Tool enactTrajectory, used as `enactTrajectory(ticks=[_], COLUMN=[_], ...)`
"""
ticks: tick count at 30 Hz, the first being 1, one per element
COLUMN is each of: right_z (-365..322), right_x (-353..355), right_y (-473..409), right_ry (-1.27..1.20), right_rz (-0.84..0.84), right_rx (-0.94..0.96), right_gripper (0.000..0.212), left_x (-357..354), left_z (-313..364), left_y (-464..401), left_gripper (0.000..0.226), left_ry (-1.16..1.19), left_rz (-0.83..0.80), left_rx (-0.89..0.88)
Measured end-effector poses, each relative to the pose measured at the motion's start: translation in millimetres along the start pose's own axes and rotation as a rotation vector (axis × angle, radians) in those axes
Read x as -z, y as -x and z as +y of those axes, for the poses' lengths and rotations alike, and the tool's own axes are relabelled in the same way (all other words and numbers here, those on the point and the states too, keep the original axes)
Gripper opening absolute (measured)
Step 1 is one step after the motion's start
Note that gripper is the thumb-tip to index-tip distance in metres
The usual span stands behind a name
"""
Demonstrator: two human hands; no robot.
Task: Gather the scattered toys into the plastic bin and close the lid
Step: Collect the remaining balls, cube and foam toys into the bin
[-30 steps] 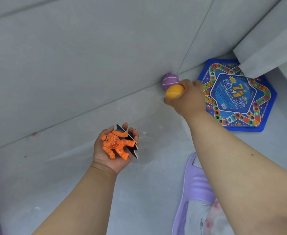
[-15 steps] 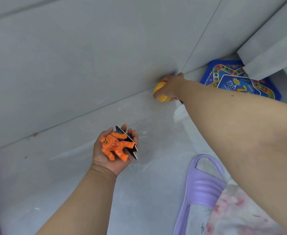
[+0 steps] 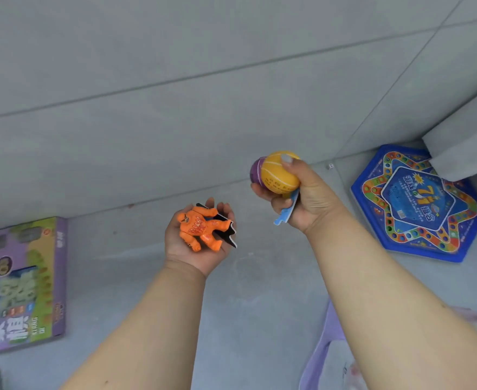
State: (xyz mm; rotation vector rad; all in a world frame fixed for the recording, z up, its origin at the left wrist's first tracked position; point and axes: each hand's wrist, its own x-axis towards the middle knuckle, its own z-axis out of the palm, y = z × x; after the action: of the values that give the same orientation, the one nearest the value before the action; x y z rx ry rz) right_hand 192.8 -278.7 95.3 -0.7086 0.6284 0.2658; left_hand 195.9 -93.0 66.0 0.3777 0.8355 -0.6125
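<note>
My left hand point(image 3: 195, 249) is palm up and cups an orange toy figure point(image 3: 200, 228) lying on a dark flat card piece point(image 3: 227, 230). My right hand point(image 3: 305, 195) is raised above the floor and grips a yellow ball point(image 3: 279, 173) and a purple ball point(image 3: 255, 170) together, with a light blue puzzle piece point(image 3: 286, 212) tucked under its fingers. A blue hexagonal game board point(image 3: 420, 204) lies flat on the floor at the right. The plastic bin is not in view.
A purple and green toy box point(image 3: 20, 285) lies on the grey floor at the left. A small white die point(image 3: 330, 166) sits by the wall base. A purple slipper point(image 3: 323, 350) shows under my right forearm. A grey ledge point(image 3: 462, 144) overhangs the game board.
My right hand reached to the wall base, took the purple ball beside the yellow one, and has drawn back and up with both. The view swung left, showing the toy box.
</note>
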Motion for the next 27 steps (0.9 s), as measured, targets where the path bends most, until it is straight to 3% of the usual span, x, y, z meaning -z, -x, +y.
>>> enactTrajectory(ticks=[4,8,13,16,21,27], right_z=[18.7,42.8,80.1,110.9,189.6,293.2], right_x=[-68.5,-137.8,-219.8,-269.6,-345.9,-398.8], right_y=[40.9,77.3,112.5,135.2,172.0,205.9], right_ry=[0.059,0.303,0.448,0.467,0.523,0.663], right_rz=[-0.263,-0.415,-0.555,-0.636,-0.751,-0.922], right_rx=[0.032,0.058,0.058,0.021,-0.054,-0.187], right_gripper=[0.084,0.058,0.038,0.038,0.044,0.045], left_x=[-3.5,-9.3,-4.5,20.0,68.4,175.5], left_z=[34.2,64.8,112.8,159.7,209.7,228.6], left_y=[40.9,101.5,189.4,240.2,342.3,424.1], left_gripper=[0.037,0.058,0.031,0.021,0.040,0.046], left_ry=[0.053,0.053,0.144,0.087,-0.018,0.232], left_rz=[0.006,-0.042,-0.033,0.024,0.121,0.227], left_rx=[-0.180,-0.300,-0.452,-0.508,-0.634,-0.753])
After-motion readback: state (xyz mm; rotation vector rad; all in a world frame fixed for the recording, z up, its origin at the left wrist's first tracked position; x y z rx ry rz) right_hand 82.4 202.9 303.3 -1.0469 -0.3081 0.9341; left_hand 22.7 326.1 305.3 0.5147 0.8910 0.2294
